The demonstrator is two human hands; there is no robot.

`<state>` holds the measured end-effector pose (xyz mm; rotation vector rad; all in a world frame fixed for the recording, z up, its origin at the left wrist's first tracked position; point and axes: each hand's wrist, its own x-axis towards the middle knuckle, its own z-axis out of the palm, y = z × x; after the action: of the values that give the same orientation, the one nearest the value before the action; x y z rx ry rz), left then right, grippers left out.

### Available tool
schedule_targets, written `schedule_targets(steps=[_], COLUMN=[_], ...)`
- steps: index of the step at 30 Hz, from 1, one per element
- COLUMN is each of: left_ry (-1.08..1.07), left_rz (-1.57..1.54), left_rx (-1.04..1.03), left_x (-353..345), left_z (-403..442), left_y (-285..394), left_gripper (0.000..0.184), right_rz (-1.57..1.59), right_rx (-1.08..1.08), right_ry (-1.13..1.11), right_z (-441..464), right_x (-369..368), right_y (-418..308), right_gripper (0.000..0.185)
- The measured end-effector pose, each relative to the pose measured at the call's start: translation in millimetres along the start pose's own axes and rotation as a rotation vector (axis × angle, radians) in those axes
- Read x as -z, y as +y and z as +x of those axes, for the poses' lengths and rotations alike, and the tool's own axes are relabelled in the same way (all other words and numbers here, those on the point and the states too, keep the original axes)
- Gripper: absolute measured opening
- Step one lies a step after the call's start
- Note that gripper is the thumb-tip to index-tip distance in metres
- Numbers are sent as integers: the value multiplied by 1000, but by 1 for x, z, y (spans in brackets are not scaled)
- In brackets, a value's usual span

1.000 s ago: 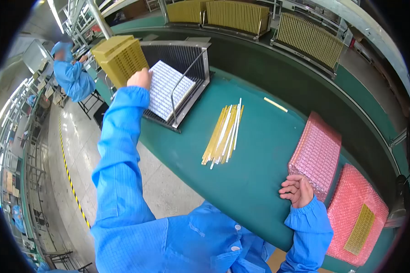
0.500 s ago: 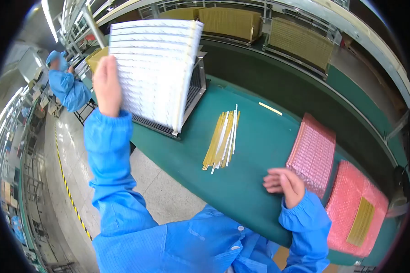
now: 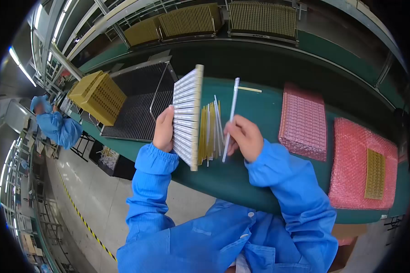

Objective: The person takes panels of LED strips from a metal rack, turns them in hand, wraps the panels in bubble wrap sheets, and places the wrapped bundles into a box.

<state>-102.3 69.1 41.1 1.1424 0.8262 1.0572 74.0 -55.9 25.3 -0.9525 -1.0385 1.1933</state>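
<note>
My left hand [image 3: 164,130] grips a white circuit board panel [image 3: 185,119] by its left edge, tilted up over the green bench. The panel is scored into many narrow rows and has a pale rail along its right side. Between the fingers of my right hand [image 3: 248,140] is a thin white strip [image 3: 234,102], held nearly upright and apart from the panel. Beneath and between my hands lies a loose pile of yellow and white strips [image 3: 207,132], partly hidden by the panel. One more pale strip [image 3: 250,89] rests farther back on the bench.
Left of the panel is a black slotted rack [image 3: 139,102] holding yellow panels [image 3: 95,96]. Pink bubble-wrapped stacks [image 3: 303,125] [image 3: 351,164] lie on the right. Filled racks [image 3: 262,20] stand behind. A black bin [image 3: 108,160] sits below; a co-worker [image 3: 58,123] is at far left.
My left hand has brought the panel down and to the right, turning it edge-on. My right hand has moved up and left and now holds a white strip. The view has shifted.
</note>
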Motion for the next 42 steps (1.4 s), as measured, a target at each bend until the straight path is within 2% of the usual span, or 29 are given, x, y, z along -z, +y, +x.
schedule_targets(steps=[1, 3, 4, 5, 7, 8, 10, 11, 13, 15, 16, 17, 19, 20, 21, 23, 24, 26, 27, 28, 29, 30, 31, 32, 34, 35, 37, 39, 42], left_ry=[-109, -109, -103, -95, -123, -120, -107, -94, -64, -14, 79, 78, -231, -394, -500, -344, -322, -138, 23, 95, 278, 410, 543, 601, 631, 559, 508, 497, 471], left_rz=[-24, -1, 1, 2, -25, 5, 37, 35, 152, 422, 546, 627, 1067, 1151, 1263, 1460, 1465, 1244, 1069, 1072, 810, 921, 842, 565, 528, 416, 490, 465, 397], left_rx=[52, 24, 11, -4, -66, -83, -98, -101, -199, -402, -491, -709, -942, -1090, -958, -1230, -1224, -1425, -1415, -1373, -1101, -1178, -1108, -978, -724, -771, -664, -629, -592], left_x=[11, 5, 8, 12, 23, 26, 27, 23, 23, 16, 2, -1, -8, -9, -21, -27, -18, 8, 17, 36, 44, 68, 84, 117, 178, 195, 245, 251, 255], left_z=[-1, -10, -10, -9, -4, -3, -5, -6, 0, -2, -15, -18, -56, -65, -82, -89, -85, -68, -59, -50, -47, -28, -14, 7, 37, 50, 77, 83, 88], left_y=[0, 8, 8, 7, 0, -2, -5, -7, -20, -22, -9, -10, 38, 37, 47, 36, 33, 32, 36, 41, 38, 44, 52, 45, 39, 34, 16, 12, 8], left_gripper=[26, 27, 26, 25, 30, 29, 29, 28, 25, 21, 26, 43, 80, 89, 82, 53, 53, 41, 30, 30, 29, 29, 26, 22, 18, 20, 22, 21, 20], right_rz=[3, -338, -541, -543, -926, -928, 152, 146, 361, -79, -100, -121, 62, 135, 209, 173, 179, 91, 3, -48, -99, -127, -157, -181, -190, -199, -192, -186, -444], right_rx=[-4, -193, -188, -184, 80, 82, -316, -323, -237, 178, 181, 188, 118, 95, 66, 63, 65, -17, -31, -59, -86, -123, -161, -171, -189, -206, -176, -153, 49], right_ry=[0, 2, 43, 40, 183, 170, -49, -70, -133, -123, -72, -18, 41, 59, 82, 40, -26, -226, -268, -257, -243, -160, -76, 4, 79, 151, 154, 151, 128], right_z=[12, 30, 36, 38, 37, 33, 19, 10, -11, -18, -20, -19, -19, -20, -23, -33, -39, -48, -50, -51, -52, -52, -53, -54, -56, -57, -55, -52, -41], right_x=[4, 9, 6, 7, 10, 8, 5, -2, -17, -27, -23, -16, -9, -10, -12, -25, -30, -36, -33, -30, -26, -14, 3, 17, 44, 51, 53, 49, 33], right_y=[11, 36, 42, 46, 52, 40, 9, 0, -10, -7, -4, -2, -12, -18, -26, -36, -39, -46, -39, -37, -34, -24, -10, 0, 23, 30, 36, 40, 42], right_gripper=[18, 21, 23, 23, 28, 28, 34, 34, 38, 41, 41, 42, 44, 44, 45, 46, 51, 69, 74, 70, 66, 61, 57, 49, 48, 47, 45, 42, 35])
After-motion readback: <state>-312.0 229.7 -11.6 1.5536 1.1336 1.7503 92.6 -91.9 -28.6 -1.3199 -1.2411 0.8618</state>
